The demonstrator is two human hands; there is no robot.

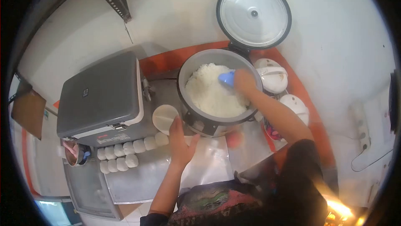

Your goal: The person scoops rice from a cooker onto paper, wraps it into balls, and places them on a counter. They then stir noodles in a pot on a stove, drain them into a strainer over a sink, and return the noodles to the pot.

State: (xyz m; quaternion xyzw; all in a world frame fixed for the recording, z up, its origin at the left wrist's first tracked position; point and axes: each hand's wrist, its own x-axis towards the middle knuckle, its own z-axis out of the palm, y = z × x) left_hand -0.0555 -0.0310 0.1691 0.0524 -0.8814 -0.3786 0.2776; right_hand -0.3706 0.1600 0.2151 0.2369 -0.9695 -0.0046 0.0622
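A large round cooker [184, 96] stands open with white rice [209, 90] inside. My right hand [244, 81] is over the rice, closed round a blue scoop [226, 78] whose end meets the rice. Left of the cooker, my left hand [181, 144] is at a pale round cup [164, 116], fingers at its lower right side and the thumb spread away. Rows of white rounded portions [130, 160] lie on a shiny metallic sheet [154, 182] to the left of my left hand.
A grey cooler box [98, 96] stands at the left, and a pot with utensils [75, 154] is below it. The cooker's raised lid [255, 15] leans back. Two white-lidded containers [271, 75] are right of the cooker. A bright flame-like glow [340, 209] shows at the lower right.
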